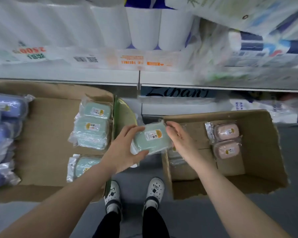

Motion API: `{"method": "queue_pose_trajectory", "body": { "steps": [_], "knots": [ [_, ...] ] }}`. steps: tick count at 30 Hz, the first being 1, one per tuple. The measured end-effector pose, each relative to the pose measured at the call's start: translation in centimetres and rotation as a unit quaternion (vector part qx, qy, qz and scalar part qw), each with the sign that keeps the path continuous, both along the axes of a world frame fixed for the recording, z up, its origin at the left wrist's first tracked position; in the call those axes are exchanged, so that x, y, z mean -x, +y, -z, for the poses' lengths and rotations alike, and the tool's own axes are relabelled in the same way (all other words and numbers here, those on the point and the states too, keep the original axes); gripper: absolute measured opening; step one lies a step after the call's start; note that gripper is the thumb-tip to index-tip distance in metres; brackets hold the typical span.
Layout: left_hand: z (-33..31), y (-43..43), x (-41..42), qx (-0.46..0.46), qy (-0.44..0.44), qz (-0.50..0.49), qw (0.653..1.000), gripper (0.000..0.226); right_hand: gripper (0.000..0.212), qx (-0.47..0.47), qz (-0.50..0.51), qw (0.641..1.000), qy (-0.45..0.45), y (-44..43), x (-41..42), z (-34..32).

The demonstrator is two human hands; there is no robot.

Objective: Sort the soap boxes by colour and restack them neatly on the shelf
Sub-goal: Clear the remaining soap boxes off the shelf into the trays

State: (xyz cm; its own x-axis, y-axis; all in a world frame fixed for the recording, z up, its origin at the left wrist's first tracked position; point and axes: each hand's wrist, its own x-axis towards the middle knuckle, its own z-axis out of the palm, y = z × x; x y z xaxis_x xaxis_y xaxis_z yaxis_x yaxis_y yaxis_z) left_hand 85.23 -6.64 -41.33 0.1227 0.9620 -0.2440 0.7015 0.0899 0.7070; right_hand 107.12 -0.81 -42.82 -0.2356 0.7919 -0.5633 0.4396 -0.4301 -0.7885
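A green soap box [150, 140] in clear wrap is held in the gap between two cardboard boxes. My left hand [123, 148] grips its left end, thumb underneath and fingers on top. My right hand [179, 140] holds its right edge with curled fingers. More green soap boxes [91, 129] lie stacked at the right side of the left cardboard box [48, 134], with one more green one [86, 164] nearer me. Purple soap boxes [3, 134] fill that box's left side. Two pink soap boxes [226, 140] lie in the right cardboard box [265, 152].
A white shelf edge [139, 79] runs across above the boxes, carrying packs of toilet rolls [141, 28]. A lower shelf holds wrapped goods [177, 93]. My feet in white clogs [134, 191] stand on the grey floor between the boxes.
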Motion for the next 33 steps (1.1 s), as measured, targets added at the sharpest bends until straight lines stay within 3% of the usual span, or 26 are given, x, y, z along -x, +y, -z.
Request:
{"method": "queue_pose_trajectory", "body": {
  "steps": [6, 13, 15, 17, 20, 22, 33],
  "knots": [
    [-1.6, -2.5, 6.1, 0.007, 0.015, 0.002, 1.0, 0.072, 0.045, 0.114, -0.048, 0.992, 0.039, -0.6, 6.2, -3.1],
    [0.2, -2.0, 16.7, -0.008, 0.128, 0.075, 0.989, 0.084, 0.048, 0.104, 0.001, 0.993, 0.049, -1.7, 15.7, -1.6],
    [0.8, -0.2, 19.8, -0.055, 0.177, 0.086, 0.979, 0.08, 0.047, 0.067, 0.009, 0.998, 0.019, -1.2, 18.4, -0.8],
    [1.5, 2.4, 22.6, -0.066, 0.195, 0.078, 0.975, 0.079, 0.048, 0.004, -0.006, 0.998, -0.067, -0.9, 20.6, 0.6],
    [3.4, 6.2, 25.3, -0.043, 0.182, 0.07, 0.98, 0.079, 0.054, -0.073, -0.056, 0.975, -0.2, -0.2, 22.8, 2.7],
    [4.8, 8.1, 26.2, -0.014, 0.17, 0.083, 0.982, 0.083, 0.057, -0.072, -0.075, 0.964, -0.244, 0.3, 23.6, 3.8],
    [9.8, 10.2, 25.2, 0.033, 0.132, 0.097, 0.986, 0.086, 0.048, -0.027, -0.07, 0.97, -0.231, 0.6, 24.9, 4.9]
  ]
}}
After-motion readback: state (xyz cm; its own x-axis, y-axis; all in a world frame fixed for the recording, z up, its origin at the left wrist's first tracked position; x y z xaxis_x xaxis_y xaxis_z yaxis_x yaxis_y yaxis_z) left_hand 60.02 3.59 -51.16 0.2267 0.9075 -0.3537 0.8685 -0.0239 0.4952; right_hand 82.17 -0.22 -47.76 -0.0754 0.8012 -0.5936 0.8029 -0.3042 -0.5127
